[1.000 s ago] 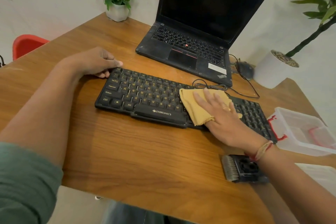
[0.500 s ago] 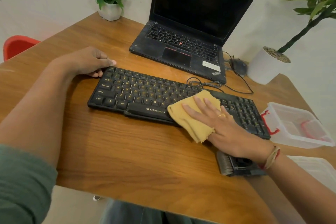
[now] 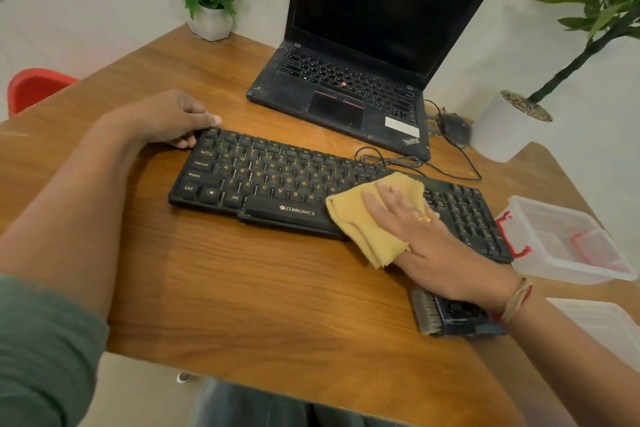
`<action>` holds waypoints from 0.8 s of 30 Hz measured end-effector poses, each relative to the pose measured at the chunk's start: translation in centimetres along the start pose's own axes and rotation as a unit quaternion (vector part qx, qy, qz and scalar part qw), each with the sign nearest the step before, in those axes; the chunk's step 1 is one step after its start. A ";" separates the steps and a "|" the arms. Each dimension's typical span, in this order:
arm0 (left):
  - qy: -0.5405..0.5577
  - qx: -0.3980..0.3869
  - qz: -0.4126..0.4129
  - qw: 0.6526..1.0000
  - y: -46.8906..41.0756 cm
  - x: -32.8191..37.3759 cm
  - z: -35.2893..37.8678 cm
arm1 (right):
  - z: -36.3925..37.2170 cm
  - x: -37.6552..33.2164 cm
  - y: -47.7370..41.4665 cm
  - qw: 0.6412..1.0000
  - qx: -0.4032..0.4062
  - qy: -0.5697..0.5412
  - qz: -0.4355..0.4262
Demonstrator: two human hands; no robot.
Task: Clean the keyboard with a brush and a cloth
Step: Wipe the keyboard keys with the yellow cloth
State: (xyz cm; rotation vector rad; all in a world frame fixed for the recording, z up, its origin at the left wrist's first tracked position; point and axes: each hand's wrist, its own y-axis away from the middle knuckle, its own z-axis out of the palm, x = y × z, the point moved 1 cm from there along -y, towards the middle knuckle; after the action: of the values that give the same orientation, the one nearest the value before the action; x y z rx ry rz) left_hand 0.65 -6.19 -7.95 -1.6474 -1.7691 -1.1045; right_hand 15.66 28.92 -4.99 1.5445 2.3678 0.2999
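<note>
Head view: flat right hand (image 3: 433,239) presses cloth (image 3: 360,218) on keyboard (image 3: 270,180), left hand (image 3: 166,118) grips its corner; frayed cloth could snag keycaps

A black keyboard (image 3: 270,180) lay flat on the desk (image 3: 242,288). A yellow cloth (image 3: 363,222) covered some keys, overhanging its front edge. A brush (image 3: 446,317) lay nearby.

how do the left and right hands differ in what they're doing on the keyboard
The left hand grips the keyboard at its far-left corner with curled fingers. The right hand lies flat, fingers straight, pressing the yellow cloth onto the keys right of middle. The right hand wears a ring and a wrist thread, and the left hand shows neither. Both work on the same keyboard.
</note>
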 end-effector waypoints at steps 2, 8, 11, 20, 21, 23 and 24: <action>-0.004 -0.001 -0.002 1.000 0.0 0.0 0.0 | 0.1 -0.3 0.0 1.000 -0.004 -0.004 -0.022; -0.004 -0.005 0.005 1.000 0.0 0.0 -0.1 | -1.0 0.4 -1.7 0.995 0.054 -0.088 0.010; -0.002 -0.012 0.001 1.000 -0.1 -0.1 -0.3 | 0.0 -1.0 -1.2 0.997 0.012 -0.044 -0.069; 0.000 -0.013 0.006 1.000 0.1 0.0 -0.2 | 0.4 -0.9 -1.7 0.995 0.033 -0.078 -0.060; -0.001 -0.010 0.005 1.000 0.1 0.1 -0.3 | 0.4 -0.7 -1.5 0.995 0.028 -0.071 -0.065; -0.006 -0.007 0.002 1.000 0.2 0.1 -0.2 | -0.1 0.7 -1.9 0.997 0.048 -0.059 -0.023; -0.006 -0.008 0.001 1.000 0.3 0.1 -0.1 | -0.4 1.3 -2.2 0.996 0.071 -0.055 0.009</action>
State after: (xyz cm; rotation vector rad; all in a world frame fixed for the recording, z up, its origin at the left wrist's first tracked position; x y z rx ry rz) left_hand 0.85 -6.22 -7.71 -1.6672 -1.7705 -1.1124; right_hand 13.11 29.26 -5.48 1.6006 2.3346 0.0478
